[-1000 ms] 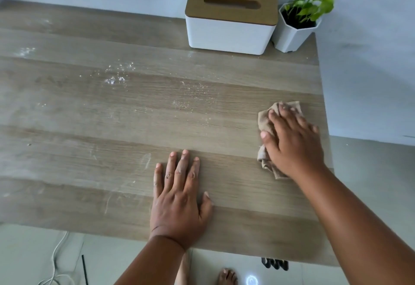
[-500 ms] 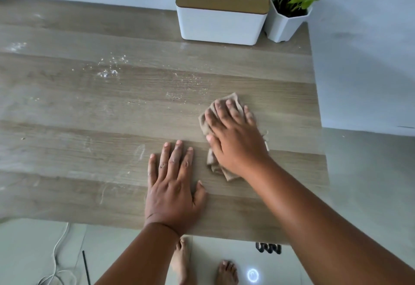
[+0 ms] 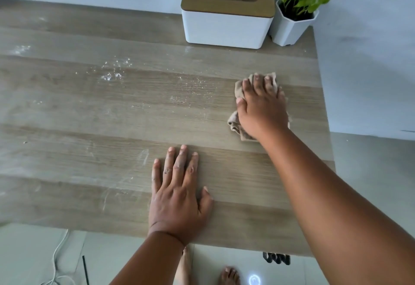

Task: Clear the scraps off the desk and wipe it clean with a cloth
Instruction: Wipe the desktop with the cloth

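Note:
A crumpled beige cloth (image 3: 235, 125) lies on the wooden desk (image 3: 89, 116) near its right edge. My right hand (image 3: 261, 107) presses flat on top of it with fingers stretched forward, covering most of it. My left hand (image 3: 177, 197) rests flat on the desk near the front edge, fingers spread and holding nothing. White powdery specks (image 3: 112, 71) and smears (image 3: 186, 98) dot the desk's middle and left, with faint wipe streaks (image 3: 143, 156) beside my left hand.
A white tissue box with a wooden lid (image 3: 228, 13) stands at the back, next to a small white pot with a green plant (image 3: 296, 17) in the back right corner. The wall runs behind. Below the front edge are tiled floor, a white cable (image 3: 58, 260) and bare feet.
My right hand slid the cloth left toward the desk's middle, then back to the right and farther from me. My left hand stayed planted in place.

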A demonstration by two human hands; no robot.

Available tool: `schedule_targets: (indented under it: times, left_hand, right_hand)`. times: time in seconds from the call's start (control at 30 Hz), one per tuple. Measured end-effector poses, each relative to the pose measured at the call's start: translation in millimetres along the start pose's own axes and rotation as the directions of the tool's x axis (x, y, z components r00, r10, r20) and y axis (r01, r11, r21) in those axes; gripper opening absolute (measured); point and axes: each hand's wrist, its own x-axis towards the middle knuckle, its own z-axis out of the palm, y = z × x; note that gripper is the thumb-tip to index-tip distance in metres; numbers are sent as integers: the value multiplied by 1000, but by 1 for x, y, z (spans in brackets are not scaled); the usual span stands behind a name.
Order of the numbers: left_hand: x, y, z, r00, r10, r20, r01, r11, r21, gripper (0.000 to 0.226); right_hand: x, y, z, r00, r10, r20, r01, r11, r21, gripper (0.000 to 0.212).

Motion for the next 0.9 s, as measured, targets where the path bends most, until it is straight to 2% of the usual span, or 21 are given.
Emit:
schedule_targets:
  times: [0.1,0.23,0.33,0.4,0.47,0.53,0.7,0.8,0.9]
  left_hand:
    - [0,1,-1,1000,-3,7,3,1000,3,78]
    - [1,0,-2,1000,-7,26,6,1000,21,79]
    - [0,-1,-2,1000,2,12,-2,1000,10,78]
    - [0,-1,-2,1000,2,8,-2,1000,5,78]
    - [0,-2,-1,1000,3,4,-3,1000,3,78]
    - [0,-3,-1,1000,8,1,-8,1000,4,78]
    - [-1,-3,0,1000,13,2,-13,1000,10,79]
    - [0,-2,-2,1000,11,12,-11,1000,15,80]
    - [0,-1,-3,1000,7,29,-8,1000,20,81]
  right_hand:
    - [21,-30,-3,998,-63,7,63,998,20,62]
    - [-3,-53,2,969,-245,18,245,970,2,61]
    - [-48,-36,5,931,-363,39,364,931,-18,64]
    - [-70,-10,5,921,-388,43,389,921,-30,64]
    - [-73,14,2,942,-334,40,336,941,-34,63]
    - [-60,25,0,976,-214,42,215,976,-16,62]
    - [18,3,-8,999,36,-5,-36,999,16,62]
    - [61,-27,-15,998,69,-4,-69,998,-7,62]
    - [76,-64,-18,1000,-6,1,6,1000,13,61]
